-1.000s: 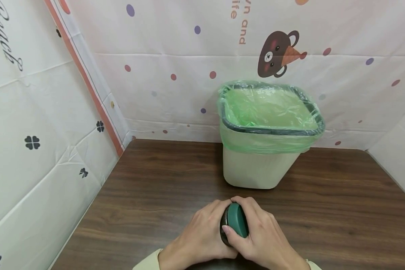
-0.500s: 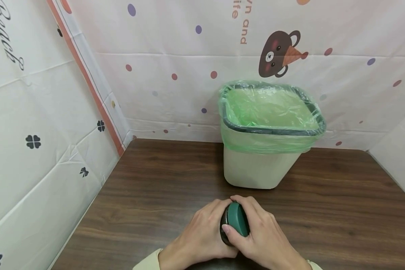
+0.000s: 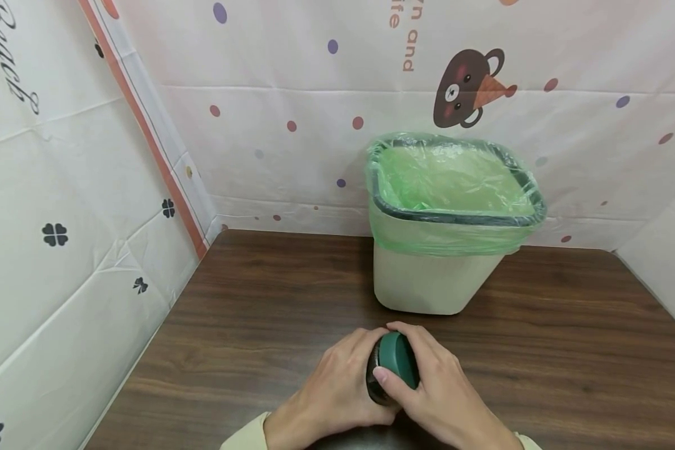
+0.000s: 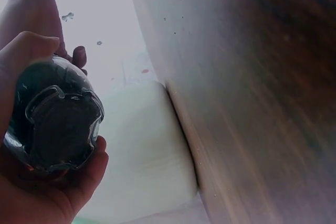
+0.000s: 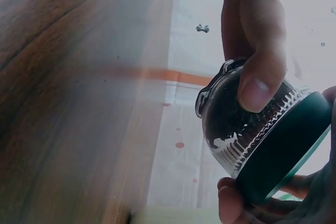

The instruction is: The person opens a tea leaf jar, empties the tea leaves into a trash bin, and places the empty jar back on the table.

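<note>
1. Glass jar (image 5: 218,129): clear glass, ribbed near the neck, with dark material visible through the wall; cannot tell what it is. Green lid (image 3: 399,359) in place on the jar.
2. Waste bin (image 3: 427,284): cream body, dark rim, upright. Green plastic liner (image 3: 450,240) covers the inside and folds down over the outer wall. Bin floor hidden from view.
3. Surface: brown wood-grain table (image 3: 230,325); bin stands toward its far side.
4. Room: pale dotted back sheet (image 3: 259,75) behind the bin, printed with a brown bear face (image 3: 458,90) in an orange cone hat, turned sideways. Left sheet (image 3: 101,181) carries dark clover prints and lettering; fold creases visible in both.
5. Jar position: between the two hands, in front of the bin, near side of the table; its base is off the tabletop.
6. Orientation: jar tipped on its side. Lid faces the person's right, base the left; axis from base to lid runs roughly left to right.
7. Left hand (image 3: 337,387): fingers and thumb wrapped around the glass body.
8. Right hand (image 3: 444,390): fingers and thumb grasping the lid.
</note>
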`<control>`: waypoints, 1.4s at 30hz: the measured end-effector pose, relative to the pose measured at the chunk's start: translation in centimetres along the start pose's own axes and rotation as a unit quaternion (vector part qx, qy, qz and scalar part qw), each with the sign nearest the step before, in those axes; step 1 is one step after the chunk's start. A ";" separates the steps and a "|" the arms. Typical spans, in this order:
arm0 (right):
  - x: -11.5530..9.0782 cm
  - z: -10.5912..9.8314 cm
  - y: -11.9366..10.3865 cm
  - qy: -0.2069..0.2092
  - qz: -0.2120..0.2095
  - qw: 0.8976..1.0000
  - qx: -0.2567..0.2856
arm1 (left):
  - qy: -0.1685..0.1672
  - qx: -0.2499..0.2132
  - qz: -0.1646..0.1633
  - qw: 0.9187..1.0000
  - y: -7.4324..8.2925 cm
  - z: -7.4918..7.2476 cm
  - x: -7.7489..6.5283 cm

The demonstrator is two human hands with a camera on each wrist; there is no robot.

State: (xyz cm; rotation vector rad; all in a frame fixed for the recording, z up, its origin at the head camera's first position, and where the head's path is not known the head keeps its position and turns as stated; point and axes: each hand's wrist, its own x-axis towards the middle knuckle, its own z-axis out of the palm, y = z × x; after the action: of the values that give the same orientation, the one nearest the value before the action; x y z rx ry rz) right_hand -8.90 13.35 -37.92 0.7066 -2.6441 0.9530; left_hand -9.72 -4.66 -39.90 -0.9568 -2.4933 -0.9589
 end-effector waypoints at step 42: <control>0.8 -0.1 -0.6 -0.028 0.126 0.991 0.036 | 0.012 0.046 0.013 0.999 0.0 0.2 0.0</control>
State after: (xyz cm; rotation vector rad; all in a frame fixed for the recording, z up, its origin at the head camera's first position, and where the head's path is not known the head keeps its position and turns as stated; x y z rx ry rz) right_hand -9.27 12.72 -37.24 0.4237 -2.8083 1.1142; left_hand -9.69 -4.55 -40.07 -0.9401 -2.4748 -0.8352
